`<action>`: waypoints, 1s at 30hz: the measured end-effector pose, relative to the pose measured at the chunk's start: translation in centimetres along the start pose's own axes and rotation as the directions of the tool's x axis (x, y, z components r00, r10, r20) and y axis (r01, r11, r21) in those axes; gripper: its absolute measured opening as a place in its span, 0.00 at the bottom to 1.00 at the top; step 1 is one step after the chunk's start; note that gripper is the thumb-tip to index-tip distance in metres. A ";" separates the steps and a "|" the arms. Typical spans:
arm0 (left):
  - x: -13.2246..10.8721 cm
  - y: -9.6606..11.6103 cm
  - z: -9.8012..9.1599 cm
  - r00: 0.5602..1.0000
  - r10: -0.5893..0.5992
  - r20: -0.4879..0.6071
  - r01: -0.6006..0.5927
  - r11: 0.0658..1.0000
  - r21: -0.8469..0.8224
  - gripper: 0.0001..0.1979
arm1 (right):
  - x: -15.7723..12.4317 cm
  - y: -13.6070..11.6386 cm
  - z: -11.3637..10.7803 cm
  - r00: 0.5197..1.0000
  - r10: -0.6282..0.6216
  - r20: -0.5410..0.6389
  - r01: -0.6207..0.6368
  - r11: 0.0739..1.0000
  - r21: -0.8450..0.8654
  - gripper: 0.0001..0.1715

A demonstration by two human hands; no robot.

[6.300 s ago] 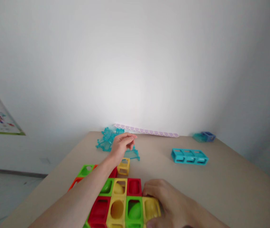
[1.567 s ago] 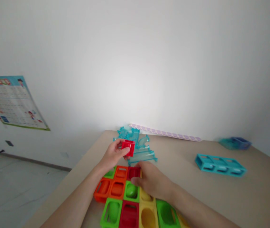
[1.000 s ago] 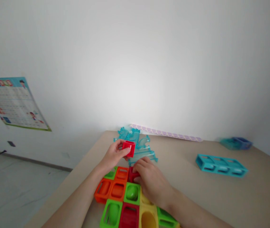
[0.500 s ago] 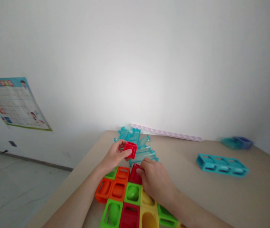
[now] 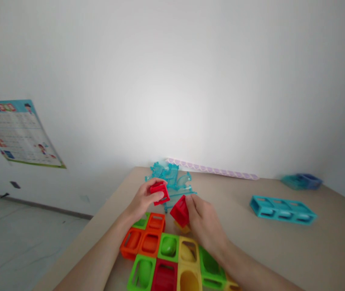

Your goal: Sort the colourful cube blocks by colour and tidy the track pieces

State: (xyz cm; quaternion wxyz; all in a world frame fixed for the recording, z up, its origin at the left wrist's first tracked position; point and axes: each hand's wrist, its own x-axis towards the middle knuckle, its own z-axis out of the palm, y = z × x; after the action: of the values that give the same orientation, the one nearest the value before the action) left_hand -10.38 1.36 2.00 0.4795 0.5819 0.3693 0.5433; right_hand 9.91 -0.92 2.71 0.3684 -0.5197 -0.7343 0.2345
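My left hand (image 5: 141, 202) grips a small red open-sided cube block (image 5: 160, 193) between thumb and fingers, above the table. Just to its right, my right hand (image 5: 204, 216) holds a second red cube block (image 5: 180, 211), tilted, by its right edge. The two blocks are apart. Below the hands lies a group of joined hollow cubes: orange (image 5: 151, 243), green (image 5: 169, 246), yellow (image 5: 188, 251) and dark red (image 5: 165, 277). A yellow piece (image 5: 182, 227) shows partly beneath the right-hand block.
Translucent blue track pieces (image 5: 169, 176) are heaped behind my hands. A teal three-cell block (image 5: 283, 209) lies on the right of the table (image 5: 227, 198). Farther back are a blue-purple piece (image 5: 309, 181) and a lilac patterned strip (image 5: 215, 169) along the wall.
My right hand has lifted its red block off the joined cubes and tilted it. The left hand has moved slightly left and turned its red block.
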 end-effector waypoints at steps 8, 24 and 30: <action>-0.5 1.3 0.5 0.970 -0.108 0.218 0.072 0.983 0.169 0.21 | -0.2 0.2 0.0 0.998 -0.038 -0.054 0.049 0.976 0.211 0.17; -0.1 1.0 0.4 0.989 -0.109 0.097 0.075 0.951 0.301 0.18 | -0.7 -0.3 0.0 0.966 -0.260 -0.001 0.258 0.958 0.128 0.07; -0.2 0.7 0.1 0.998 -0.062 0.034 0.053 0.973 0.225 0.19 | -1.0 -0.6 -0.2 0.972 -0.235 -0.006 0.234 0.970 -0.061 0.09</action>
State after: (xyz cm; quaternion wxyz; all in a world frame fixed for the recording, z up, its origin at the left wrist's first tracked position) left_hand -10.39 0.99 2.60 0.4336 0.6322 0.4349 0.4724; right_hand 9.86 -2.11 2.97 0.3826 -0.4418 -0.7948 0.1635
